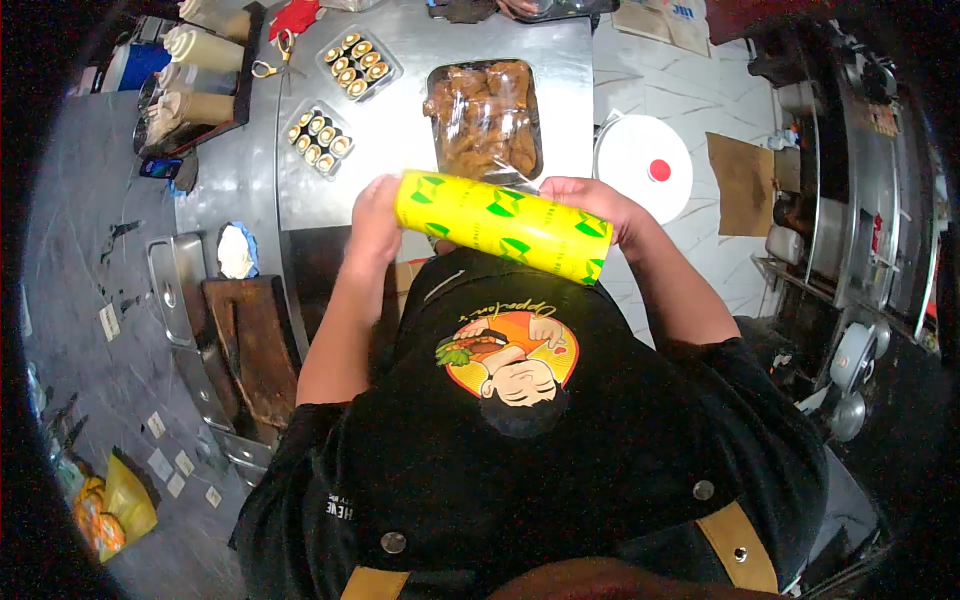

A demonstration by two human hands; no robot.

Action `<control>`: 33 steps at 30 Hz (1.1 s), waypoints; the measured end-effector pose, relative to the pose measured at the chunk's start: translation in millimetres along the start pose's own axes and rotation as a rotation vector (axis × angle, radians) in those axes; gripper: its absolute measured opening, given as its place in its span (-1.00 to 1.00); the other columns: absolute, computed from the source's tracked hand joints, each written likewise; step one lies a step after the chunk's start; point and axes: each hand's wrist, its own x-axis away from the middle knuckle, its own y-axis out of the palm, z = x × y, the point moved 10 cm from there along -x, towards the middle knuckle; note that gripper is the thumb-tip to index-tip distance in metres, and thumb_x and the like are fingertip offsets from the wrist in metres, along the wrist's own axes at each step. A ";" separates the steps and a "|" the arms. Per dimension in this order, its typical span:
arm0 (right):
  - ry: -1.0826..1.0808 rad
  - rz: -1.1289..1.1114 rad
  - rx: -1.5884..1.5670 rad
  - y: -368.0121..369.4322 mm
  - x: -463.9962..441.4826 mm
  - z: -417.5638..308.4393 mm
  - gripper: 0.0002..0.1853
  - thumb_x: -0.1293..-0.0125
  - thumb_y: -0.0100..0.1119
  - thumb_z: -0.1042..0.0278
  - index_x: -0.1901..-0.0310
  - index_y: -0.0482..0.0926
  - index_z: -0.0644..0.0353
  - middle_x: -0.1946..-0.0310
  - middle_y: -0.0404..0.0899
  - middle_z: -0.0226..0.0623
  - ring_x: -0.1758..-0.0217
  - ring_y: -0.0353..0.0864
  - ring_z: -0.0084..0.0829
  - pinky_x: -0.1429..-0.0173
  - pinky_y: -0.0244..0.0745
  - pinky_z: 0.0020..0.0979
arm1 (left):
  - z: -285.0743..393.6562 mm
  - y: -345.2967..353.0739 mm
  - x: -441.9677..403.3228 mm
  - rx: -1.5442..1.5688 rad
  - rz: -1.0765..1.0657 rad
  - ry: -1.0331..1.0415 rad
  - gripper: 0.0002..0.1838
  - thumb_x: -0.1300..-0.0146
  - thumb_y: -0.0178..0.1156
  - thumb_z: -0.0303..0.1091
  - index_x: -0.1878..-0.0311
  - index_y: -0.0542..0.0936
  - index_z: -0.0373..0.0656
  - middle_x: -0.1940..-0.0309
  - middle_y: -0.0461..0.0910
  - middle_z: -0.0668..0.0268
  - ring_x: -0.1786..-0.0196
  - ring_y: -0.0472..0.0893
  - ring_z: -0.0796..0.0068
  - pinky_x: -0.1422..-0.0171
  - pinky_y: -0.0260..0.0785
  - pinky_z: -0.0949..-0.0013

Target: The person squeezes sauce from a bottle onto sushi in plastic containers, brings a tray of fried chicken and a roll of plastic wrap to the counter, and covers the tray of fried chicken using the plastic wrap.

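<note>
A thick yellow roll with green marks (505,226) is held across the front of my body, tilted down to the right. My left hand (377,218) grips its left end, and my right hand (598,205) holds its right end. Just beyond the roll, a black tray of brown glazed pieces (485,118) rests on the steel table, with shiny clear film over it. Whether the film joins the roll is hard to tell.
On the steel table (400,40) are two clear boxes of rolled pieces (355,64) (320,138) and yellow-handled scissors (275,55). A white round lid (643,170) stands right of the table. Bottles (205,77) and a wooden board (255,350) are at left.
</note>
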 end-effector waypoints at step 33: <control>-0.017 -0.056 0.032 32.4 1.0 -21.3 -0.83 -0.57 0.27 0.21 0.03 0.59 0.12 0.24 0.66 -0.53 0.27 0.67 -0.66 0.15 0.63 -0.51 | 14.3 -14.9 56.9 0.054 0.071 0.053 -0.68 -0.68 0.04 -0.17 -0.03 0.58 -0.29 0.04 0.72 0.17 0.02 0.73 0.35 -0.22 0.56 0.29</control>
